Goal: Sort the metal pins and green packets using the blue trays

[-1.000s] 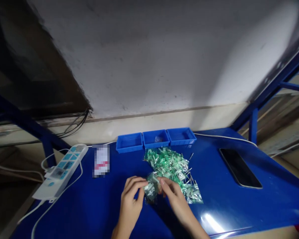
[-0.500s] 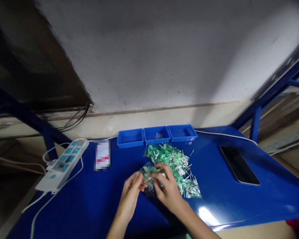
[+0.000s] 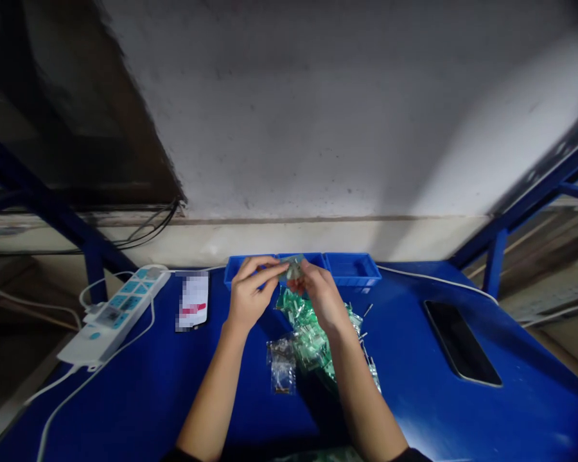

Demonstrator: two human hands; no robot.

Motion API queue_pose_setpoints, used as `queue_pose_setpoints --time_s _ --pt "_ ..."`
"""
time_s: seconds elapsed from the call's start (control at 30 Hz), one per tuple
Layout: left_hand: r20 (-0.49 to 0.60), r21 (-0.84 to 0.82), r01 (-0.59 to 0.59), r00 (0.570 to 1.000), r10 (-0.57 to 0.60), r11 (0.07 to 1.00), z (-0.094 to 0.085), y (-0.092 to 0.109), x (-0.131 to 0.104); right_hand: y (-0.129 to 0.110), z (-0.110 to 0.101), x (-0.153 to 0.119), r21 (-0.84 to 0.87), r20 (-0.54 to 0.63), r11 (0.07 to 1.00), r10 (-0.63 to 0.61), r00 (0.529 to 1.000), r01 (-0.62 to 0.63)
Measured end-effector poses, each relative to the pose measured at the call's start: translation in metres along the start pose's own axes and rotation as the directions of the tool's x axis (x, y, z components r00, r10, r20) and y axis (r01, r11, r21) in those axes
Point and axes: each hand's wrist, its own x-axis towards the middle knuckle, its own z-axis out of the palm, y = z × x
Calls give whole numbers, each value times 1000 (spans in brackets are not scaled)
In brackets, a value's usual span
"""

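Note:
Raised over the middle blue bin, both my hands grip a small clear plastic packet (image 3: 293,264) with a greenish tint; its contents are too small to make out. My left hand (image 3: 251,289) pinches its left edge between thumb and fingers. From the other side, my right hand (image 3: 320,292) is closed on the packet's right edge. Below my hands lies a heap of green and clear packets (image 3: 311,343), partly covered by my right forearm. Left of the heap, clear packets with small metal-looking parts (image 3: 282,369) rest flat on the blue table (image 3: 183,378).
Three blue bins (image 3: 351,269) stand in a row against the wall. A white power strip (image 3: 113,321) with cables and a lit phone (image 3: 192,301) are at the left. A dark phone (image 3: 462,343) lies at the right. Thin metal pieces (image 3: 367,310) stick out beside the heap.
Both hands have moved up and away from the heap to above the middle bin, carrying the packet. Clear packets formerly beneath the hands are now visible. The view has shifted slightly.

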Motion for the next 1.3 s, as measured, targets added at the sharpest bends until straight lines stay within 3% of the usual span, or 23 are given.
queue_pose_setpoints --time_s 0.1,0.2,0.33,0.43,0.5,0.57,0.63,0.7,0.8,0.9,1.03,1.1,1.17,1.3 --pt "21 -46 33 999 -32 998 4 -4 0 1 -6 2 -48 -17 998 -45 999 44" --pt "107 -127 196 977 -183 972 7 -3 1 1 -7 4 -236 -82 960 -173 981 150" --pt "199 -270 505 862 -466 820 11 -3 2 5 0 6 -518 -107 802 -406 908 297" --pt "210 -353 659 747 -631 664 11 -7 -1 12 4 6 -540 -33 739 -497 867 403" --pt "238 -368 692 715 -657 621 9 -8 -1 17 5 6 -530 -11 727 -521 854 437" --pt "225 -341 664 745 -628 666 6 -7 0 20 4 8 -512 -53 757 -500 864 406" --pt "136 -239 583 812 -568 777 5 -4 1 21 2 10 -471 -133 826 -414 900 310" --pt "41 -92 456 890 -454 885 7 -2 1 21 -2 12 -386 -181 906 -261 948 176" --pt "53 57 238 969 -241 970 11 -3 0 20 -10 15 -194 -178 981 -27 984 -8" --pt "121 91 105 986 -115 990 13 -5 -1 19 -15 16 -65 -185 995 59 981 -72" --pt "171 51 159 971 -166 986 11 -8 1 20 -18 16 -115 -163 992 25 986 -44" --pt "165 13 265 950 -264 964 10 -9 2 21 -18 16 -195 -173 981 -53 984 18" --pt "167 -51 409 903 -396 911 9 -10 2 21 -17 16 -287 -167 951 -166 972 114" --pt "284 -271 688 725 -627 673 9 -15 0 20 -14 13 -414 -50 858 -353 934 302"
